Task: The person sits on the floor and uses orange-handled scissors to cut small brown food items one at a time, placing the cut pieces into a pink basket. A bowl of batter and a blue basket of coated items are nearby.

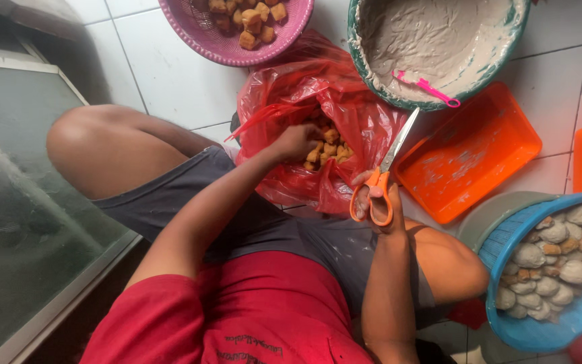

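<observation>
— Frankly, what could go wrong for the person sitting on the tiled floor [170, 74]?

— Start with the biggest thing in front of them, the red plastic bag [345, 128]. It slumps open between the knees, thin and crumpled. If the left hand [296, 140] tugs at it while digging, the bag could tip or tear, and the fried tofu puffs [328, 149] inside would likely roll out onto the tiles.

— And the large basin [439, 40] on the far side?

— It is smeared with pale paste and a pink spatula [428, 87] lies on its near rim. The scissor tips point towards it and stand close, so a careless lift might knock the spatula off.

— The orange tray [469, 152] and the blue basket [547, 269]?

— The tray lies to the right of the bag with only streaks in it. The basket, near right, is heaped with stuffed pieces; an elbow swinging out could jostle it.

— Now the hands. How does each one sit?

— The left hand is down in the bag's mouth, fingers curled among the tofu puffs and touching them; whether it pinches one piece cannot be told. The right hand [380, 199] has fingers through the orange loops of the scissors [389, 168], wrapped firmly around them. The blades lie pressed together, pointing far and slightly right, just beside the bag.

— So the sharpest risk?

— Probably those blades so near the thin plastic and the other hand: a slip could slit the bag or nick a finger.
</observation>
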